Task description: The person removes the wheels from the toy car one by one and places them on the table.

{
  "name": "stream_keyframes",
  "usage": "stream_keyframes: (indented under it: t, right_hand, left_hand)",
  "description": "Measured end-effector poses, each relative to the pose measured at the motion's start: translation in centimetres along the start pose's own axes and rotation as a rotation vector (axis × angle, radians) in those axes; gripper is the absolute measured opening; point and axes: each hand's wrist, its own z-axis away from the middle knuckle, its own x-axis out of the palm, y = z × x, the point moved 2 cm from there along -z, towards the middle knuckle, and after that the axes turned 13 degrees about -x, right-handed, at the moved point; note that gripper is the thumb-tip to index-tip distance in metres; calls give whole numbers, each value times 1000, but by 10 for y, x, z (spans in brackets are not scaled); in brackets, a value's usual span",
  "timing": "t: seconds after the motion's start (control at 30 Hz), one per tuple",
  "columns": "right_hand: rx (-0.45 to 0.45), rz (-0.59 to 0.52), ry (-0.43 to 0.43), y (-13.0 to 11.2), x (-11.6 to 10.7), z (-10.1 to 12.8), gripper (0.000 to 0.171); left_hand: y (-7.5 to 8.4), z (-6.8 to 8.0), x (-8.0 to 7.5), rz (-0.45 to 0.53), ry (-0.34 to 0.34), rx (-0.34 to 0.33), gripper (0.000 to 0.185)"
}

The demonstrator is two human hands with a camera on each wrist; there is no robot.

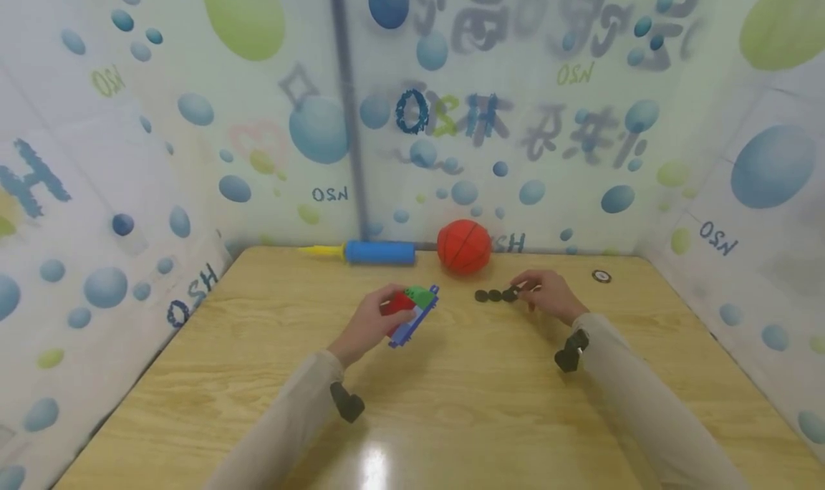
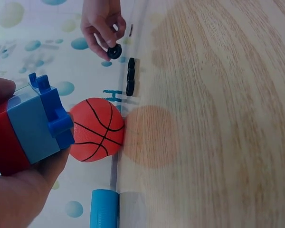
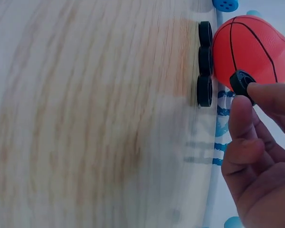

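My left hand [image 1: 369, 325] grips a toy block assembly [image 2: 34, 128] of red, green and light blue pieces on a darker blue base with pegs, held tilted above the table. Between thumb and fingertips my right hand [image 1: 549, 295] pinches a small black toy wheel [image 3: 241, 84], raised off the tabletop in the right wrist view. Beside it, several matching pieces are close by: three black wheels [image 3: 205, 61] stand in a touching row on the table, near the red ball. The left palm hides part of the block assembly.
A red ball with basketball lines [image 1: 464, 247] sits at the table's back edge. To its left lies a blue pump with a yellow tip [image 1: 380, 252]. A small round black-and-white disc [image 1: 602, 276] lies at the back right. Patterned walls border the wooden table [image 1: 451, 418].
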Motion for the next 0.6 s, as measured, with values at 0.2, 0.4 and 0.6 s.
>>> stream_keyframes:
  t: [0.2, 0.4, 0.6]
  right_hand:
    - [31, 29, 17, 7, 0, -3, 28]
    - [90, 35, 55, 13, -1, -5, 27]
    - [136, 53, 70, 17, 0, -3, 27]
  left_hand:
    - [-1, 0, -1, -2, -6, 1, 44]
    - [-2, 0, 0, 7, -7, 4, 46]
    - [-3, 0, 1, -2, -2, 4, 48]
